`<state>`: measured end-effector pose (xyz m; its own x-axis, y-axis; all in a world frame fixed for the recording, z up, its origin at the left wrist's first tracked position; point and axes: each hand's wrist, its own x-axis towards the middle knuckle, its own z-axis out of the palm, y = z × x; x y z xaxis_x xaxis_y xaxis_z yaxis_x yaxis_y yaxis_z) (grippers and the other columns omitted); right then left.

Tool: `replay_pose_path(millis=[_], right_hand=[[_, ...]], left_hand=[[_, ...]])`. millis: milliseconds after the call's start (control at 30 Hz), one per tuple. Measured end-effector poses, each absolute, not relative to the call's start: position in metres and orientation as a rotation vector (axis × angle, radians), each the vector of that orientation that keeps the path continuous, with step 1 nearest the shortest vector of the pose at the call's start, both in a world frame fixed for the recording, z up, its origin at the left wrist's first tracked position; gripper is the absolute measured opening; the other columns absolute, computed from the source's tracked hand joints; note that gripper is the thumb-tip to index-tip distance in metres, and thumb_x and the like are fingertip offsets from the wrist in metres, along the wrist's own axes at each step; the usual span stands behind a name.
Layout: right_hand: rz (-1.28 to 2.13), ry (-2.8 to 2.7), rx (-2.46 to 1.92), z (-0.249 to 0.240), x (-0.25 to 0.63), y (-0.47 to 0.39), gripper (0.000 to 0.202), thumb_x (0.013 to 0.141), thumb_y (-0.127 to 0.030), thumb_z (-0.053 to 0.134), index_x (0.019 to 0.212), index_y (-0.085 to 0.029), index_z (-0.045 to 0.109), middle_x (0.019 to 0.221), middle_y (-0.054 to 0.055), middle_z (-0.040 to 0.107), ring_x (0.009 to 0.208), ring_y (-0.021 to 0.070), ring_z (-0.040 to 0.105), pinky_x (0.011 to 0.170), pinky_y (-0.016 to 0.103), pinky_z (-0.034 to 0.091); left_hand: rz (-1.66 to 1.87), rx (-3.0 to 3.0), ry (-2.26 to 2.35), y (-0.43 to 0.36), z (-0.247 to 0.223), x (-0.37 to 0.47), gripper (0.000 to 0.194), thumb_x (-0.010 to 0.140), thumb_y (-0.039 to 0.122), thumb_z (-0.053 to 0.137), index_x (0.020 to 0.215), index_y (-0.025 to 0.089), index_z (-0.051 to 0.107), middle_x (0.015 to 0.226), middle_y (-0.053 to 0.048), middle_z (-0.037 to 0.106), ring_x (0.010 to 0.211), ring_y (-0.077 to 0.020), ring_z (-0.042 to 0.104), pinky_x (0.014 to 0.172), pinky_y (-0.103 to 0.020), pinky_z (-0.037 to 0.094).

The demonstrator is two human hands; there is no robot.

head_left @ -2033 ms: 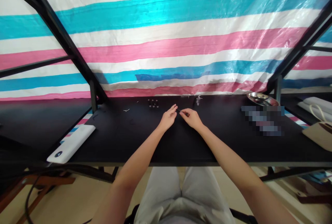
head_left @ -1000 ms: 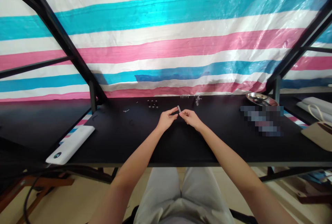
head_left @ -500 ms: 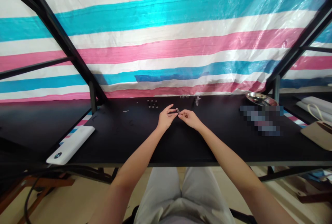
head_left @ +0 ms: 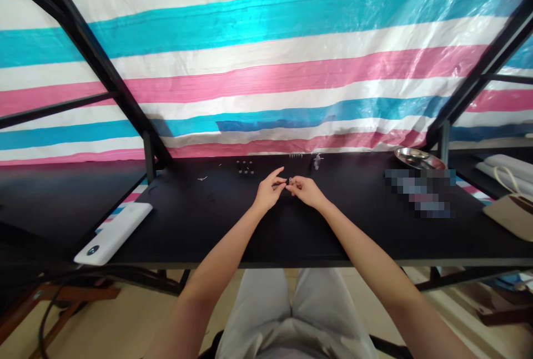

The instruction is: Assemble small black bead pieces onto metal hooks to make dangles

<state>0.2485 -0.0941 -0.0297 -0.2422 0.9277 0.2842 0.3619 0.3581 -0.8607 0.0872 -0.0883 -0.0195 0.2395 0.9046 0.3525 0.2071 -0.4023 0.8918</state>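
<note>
small pale piece (head_left: 290, 180) sits at centre frame, in your right hand (head_left: 306, 190), just above or on the desk (head_left: 200, 220), can't tell which. right fingers pinched narrow on it, likely because it's too tiny for a fuller grip. your left hand (head_left: 267, 191) meets it from the left, thumb and a finger nearly together at its tip; can't tell if they hold anything. one left finger sticks up, probably to keep the view clear. tiny round bits (head_left: 246, 172) lie in two rows up-left of your hands, a row of pale pieces (head_left: 296, 155) above at the desk's back edge, a clear piece (head_left: 317, 162) to its right, perhaps spread for easy picking.
</note>
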Motion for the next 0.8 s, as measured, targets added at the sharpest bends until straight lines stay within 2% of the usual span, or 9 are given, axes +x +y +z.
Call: replay_pose_path(millis=[167, 333, 467, 800], right_hand=[[0.822, -1.759, -1.188, -0.029, 0.251, -0.09, 0.026, 0.074, -0.043, 0.054, 0.071, -0.018, 0.052, 0.055, -0.002, 0.056, 0.045, 0.0096, 0.048, 0.049, 0.022, 0.038], [0.513, -1.662, -1.5, -0.028, 0.281, -0.063, 0.018, 0.075, -0.032, 0.052, 0.064, -0.018, 0.053, 0.053, 0.0, 0.059, 0.048, 0.0113, 0.052, 0.053, 0.023, 0.039], [0.327, -1.616, -1.755, -0.03, 0.308, -0.041, 0.013, 0.073, -0.026, 0.055, 0.062, -0.018, 0.056, 0.054, 0.002, 0.06, 0.055, 0.0138, 0.056, 0.058, 0.024, 0.04], [0.312, -1.587, -1.845, -0.039, 0.315, -0.033, 0.016, 0.074, -0.031, 0.055, 0.069, -0.018, 0.062, 0.059, 0.003, 0.063, 0.058, 0.0149, 0.057, 0.056, 0.023, 0.037]], left_hand=[[1.123, 1.842, 0.948, -0.091, -0.022, 0.088, 0.053, 0.078, 0.014, 0.053, 0.13, 0.019, 0.042, 0.109, -0.008, 0.064, 0.101, -0.016, 0.06, 0.093, -0.034, 0.045], [1.127, 1.992, 1.003, -0.09, -0.025, 0.082, 0.057, 0.079, 0.015, 0.05, 0.133, 0.024, 0.037, 0.122, -0.007, 0.057, 0.112, -0.0174, 0.053, 0.095, -0.035, 0.043], [1.106, 2.061, 1.135, -0.086, -0.025, 0.077, 0.052, 0.08, 0.016, 0.05, 0.13, 0.025, 0.041, 0.116, -0.005, 0.06, 0.106, -0.0175, 0.056, 0.092, -0.034, 0.045], [0.866, 2.265, 1.174, -0.09, -0.025, 0.078, 0.045, 0.081, 0.023, 0.049, 0.126, 0.025, 0.049, 0.106, -0.003, 0.065, 0.096, -0.0194, 0.06, 0.089, -0.033, 0.046]])
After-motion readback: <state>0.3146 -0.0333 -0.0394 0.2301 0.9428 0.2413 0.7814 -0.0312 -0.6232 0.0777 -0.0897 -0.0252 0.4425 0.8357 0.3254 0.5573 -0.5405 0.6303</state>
